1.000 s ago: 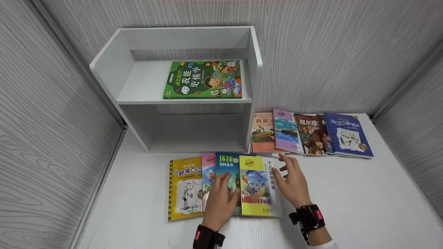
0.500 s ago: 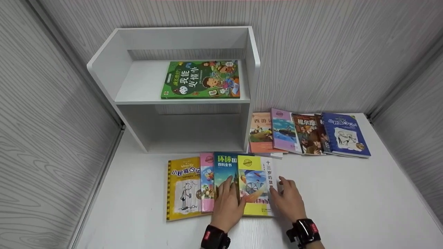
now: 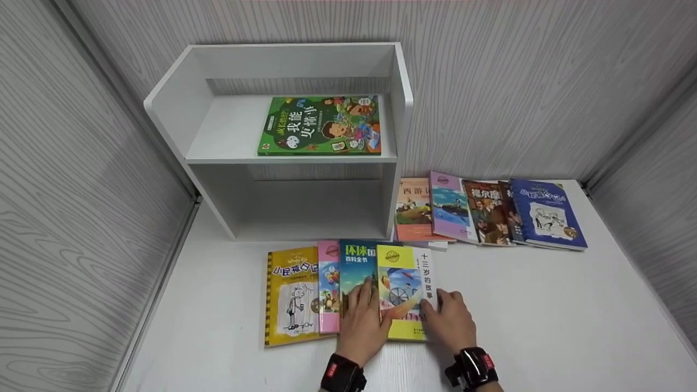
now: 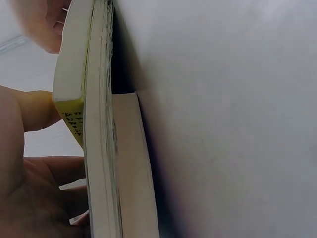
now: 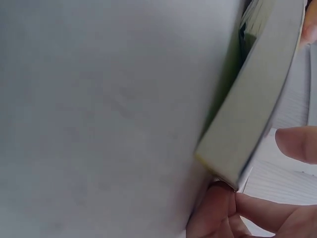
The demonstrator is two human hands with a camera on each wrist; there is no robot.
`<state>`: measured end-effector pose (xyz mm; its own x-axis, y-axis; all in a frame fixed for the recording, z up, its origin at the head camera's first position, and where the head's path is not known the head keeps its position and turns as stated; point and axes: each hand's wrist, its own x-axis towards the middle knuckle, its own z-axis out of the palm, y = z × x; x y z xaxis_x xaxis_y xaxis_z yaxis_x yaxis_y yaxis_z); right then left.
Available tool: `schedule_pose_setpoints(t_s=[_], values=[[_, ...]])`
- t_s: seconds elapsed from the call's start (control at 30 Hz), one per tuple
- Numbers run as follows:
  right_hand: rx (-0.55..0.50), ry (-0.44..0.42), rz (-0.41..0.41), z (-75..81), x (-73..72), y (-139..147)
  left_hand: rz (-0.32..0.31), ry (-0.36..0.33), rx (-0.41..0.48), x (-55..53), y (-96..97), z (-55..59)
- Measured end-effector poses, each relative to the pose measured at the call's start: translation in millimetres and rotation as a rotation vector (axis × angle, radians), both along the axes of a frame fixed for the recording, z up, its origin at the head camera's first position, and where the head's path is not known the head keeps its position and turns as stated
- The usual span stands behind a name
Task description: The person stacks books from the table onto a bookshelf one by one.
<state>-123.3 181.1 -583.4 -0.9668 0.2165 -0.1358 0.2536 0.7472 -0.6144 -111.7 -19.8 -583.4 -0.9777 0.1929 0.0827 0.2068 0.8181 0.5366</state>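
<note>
In the head view, a yellow-and-white book (image 3: 400,326) with a painted cover overlaps a teal book (image 3: 356,258). My left hand (image 3: 362,329) rests on the teal book, its thumb at the yellow-and-white book's left side. At that book's right edge is my right hand (image 3: 452,324). In the right wrist view, its fingers (image 5: 213,208) touch the book's edge near a corner, while the thumb stands apart from the cover. A pink book (image 3: 329,316) and a yellow comic-style book (image 3: 294,305) lie left of the teal one.
A white two-tier shelf (image 3: 400,98) stands behind the books, with a green picture book (image 3: 321,125) flat on its upper tier. Right of it lie several books, among them an orange one (image 3: 416,215), a brown one (image 3: 486,209) and a blue one (image 3: 550,215).
My left hand has moved right over the teal book, bringing its thumb to the yellow-and-white book. My right hand has come down along that book's right edge and closer to it.
</note>
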Motion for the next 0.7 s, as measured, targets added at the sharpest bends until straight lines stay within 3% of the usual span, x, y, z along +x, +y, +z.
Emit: schedule_pose_setpoints(t_s=[0.33,0.7], values=[[0.023,0.020,0.036,1.5,1.1,-3,-0.020,0.029,0.103,-0.5,-1.5,0.4],[-0.074,-0.035,0.035,2.9,1.3,-5,-0.009,-0.139,0.364,-0.4,-3.4,8.8]])
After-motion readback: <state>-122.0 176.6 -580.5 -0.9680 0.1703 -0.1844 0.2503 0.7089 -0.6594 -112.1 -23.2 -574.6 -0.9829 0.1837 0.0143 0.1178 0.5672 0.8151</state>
